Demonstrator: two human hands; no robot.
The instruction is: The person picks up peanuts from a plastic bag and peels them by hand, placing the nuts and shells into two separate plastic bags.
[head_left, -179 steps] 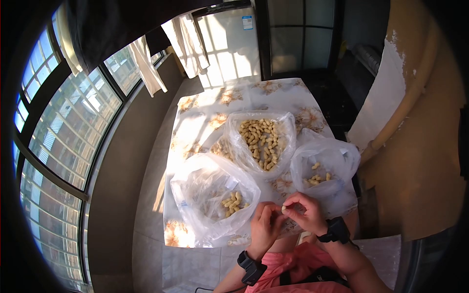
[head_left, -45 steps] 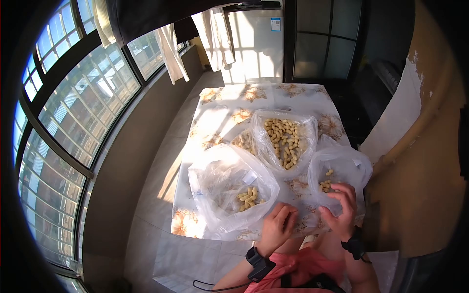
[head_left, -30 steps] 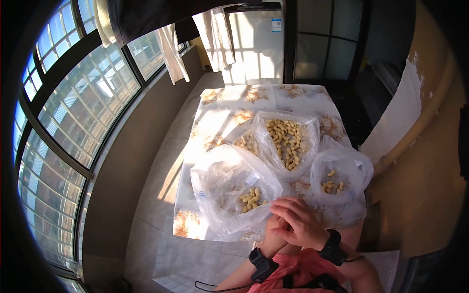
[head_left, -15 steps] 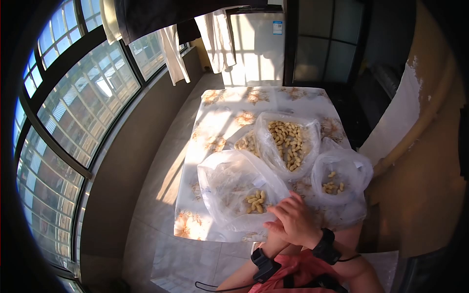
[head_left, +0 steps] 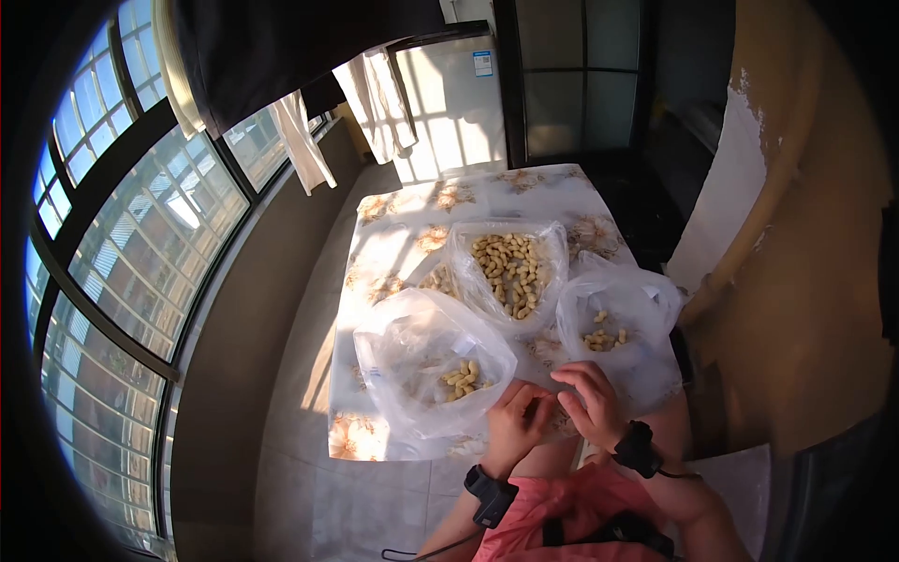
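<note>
My left hand [head_left: 518, 426] is at the table's near edge, beside the left plastic bag [head_left: 403, 365]. Its fingers are curled in, and whatever they may hold is hidden. A small pile of peanuts [head_left: 461, 379] lies in that bag. To the right, my right hand [head_left: 592, 407] has its thumb and fingers apart, with no object visible between them. It is close to my left hand and just below the right plastic bag [head_left: 655, 304], where several peanuts [head_left: 604, 339] lie. Behind both hands, the middle plastic bag [head_left: 552, 245] holds a larger heap of peanuts [head_left: 510, 267].
A floral tablecloth [head_left: 361, 436] covers the table under the bags. More peanuts [head_left: 437, 279] show behind the left bag. Barred windows [head_left: 159, 234] line the left side, a brown wall [head_left: 796, 309] is at right, and dark cloth [head_left: 281, 56] hangs overhead.
My hands were overlapped by the left bag's near side. Now they are apart, the left hand uncovered and the right hand further right. The view has shifted, moving the table leftward.
</note>
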